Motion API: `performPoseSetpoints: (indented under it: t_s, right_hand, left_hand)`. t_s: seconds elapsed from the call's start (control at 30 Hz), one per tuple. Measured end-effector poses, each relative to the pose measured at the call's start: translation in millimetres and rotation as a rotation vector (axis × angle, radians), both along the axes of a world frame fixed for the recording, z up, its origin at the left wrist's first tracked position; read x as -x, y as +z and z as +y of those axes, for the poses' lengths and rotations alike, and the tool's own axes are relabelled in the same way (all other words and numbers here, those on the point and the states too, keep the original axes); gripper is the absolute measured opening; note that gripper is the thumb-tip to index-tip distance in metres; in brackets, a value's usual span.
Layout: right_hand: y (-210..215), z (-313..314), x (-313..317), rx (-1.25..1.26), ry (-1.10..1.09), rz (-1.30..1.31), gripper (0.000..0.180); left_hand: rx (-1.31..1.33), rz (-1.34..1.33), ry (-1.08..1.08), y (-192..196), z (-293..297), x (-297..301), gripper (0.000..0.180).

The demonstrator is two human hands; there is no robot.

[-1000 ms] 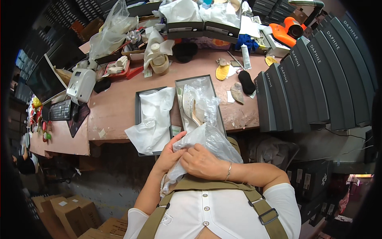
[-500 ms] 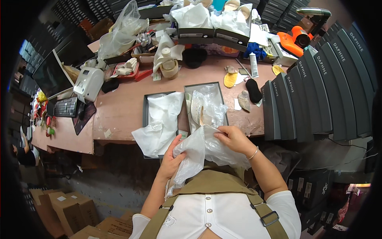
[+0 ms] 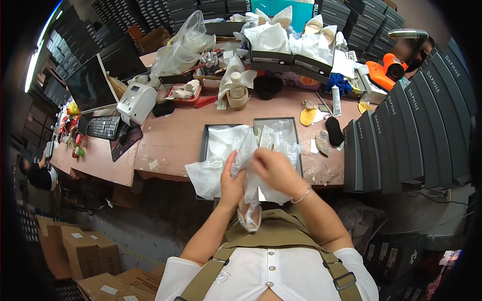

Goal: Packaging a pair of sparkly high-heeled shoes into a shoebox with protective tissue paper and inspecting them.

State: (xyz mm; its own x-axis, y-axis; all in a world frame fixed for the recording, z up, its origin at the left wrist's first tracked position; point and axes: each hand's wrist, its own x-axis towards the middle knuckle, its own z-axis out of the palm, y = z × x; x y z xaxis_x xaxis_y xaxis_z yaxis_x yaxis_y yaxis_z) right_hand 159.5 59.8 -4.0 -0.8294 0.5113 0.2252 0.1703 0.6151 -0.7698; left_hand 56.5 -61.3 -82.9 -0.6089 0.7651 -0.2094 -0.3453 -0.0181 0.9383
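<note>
Pale shoe (image 3: 250, 218) in hand sits just on the near side of the grey shoe box (image 3: 275, 119), its lower end hanging between the forearms, the rest hidden in translucent plastic wrap (image 3: 245, 154). At the near left corner of the shoe box, the left hand (image 3: 232, 185) grips the wrap around the shoe, thumb bent in toward it and the other fingers extended upward along it. Over the near part of the shoe box, the right hand (image 3: 275, 171) has its fingers curled against the wrap; they are blurred, so whether they pinch it I can't tell. Inside the shoe box lies a second shoe (image 3: 267, 136), glittery and partly covered by the hands, with crumpled film (image 3: 287, 145) to its right. Immediately left of the shoe box, a dark box (image 3: 205, 143) holds white paper (image 3: 221, 143) that spills over its near edge. To the right of the shoe box are a black oval pad (image 3: 334, 131) and, farther out, a row of upright grey boxes (image 3: 396, 145). Beyond it, leftward, stands a bottle within a tape roll (image 3: 237, 100); all these rest on the pinkish table (image 3: 173, 143).
</note>
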Motion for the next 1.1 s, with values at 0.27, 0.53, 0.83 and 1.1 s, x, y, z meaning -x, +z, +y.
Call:
performPoseSetpoints:
  t_s: [0.27, 0.53, 0.83, 1.1]
  right_hand:
    - [-35.5, -43.9, -18.5, -0.333, 0.206, -0.329, 0.022]
    - [-24.2, -49.0, -65.5, -0.094, 0.047, -0.411, 0.044]
    - [-41.5, -38.8, -48.9, -0.086, 0.174, -0.187, 0.018]
    - [-66.2, -35.7, -18.9, -0.215, -0.139, -0.038, 0.068]
  left_hand:
    - [-0.171, -0.613, -0.194, -18.0, -23.8, -5.6, 0.072]
    - [0.044, 0.012, -0.319, -23.2, -15.9, 17.8, 0.075]
    - [0.032, -0.059, -0.291, -6.5, -18.0, 15.7, 0.071]
    - [0.043, 0.082, -0.29, 3.1, -18.8, 12.9, 0.067]
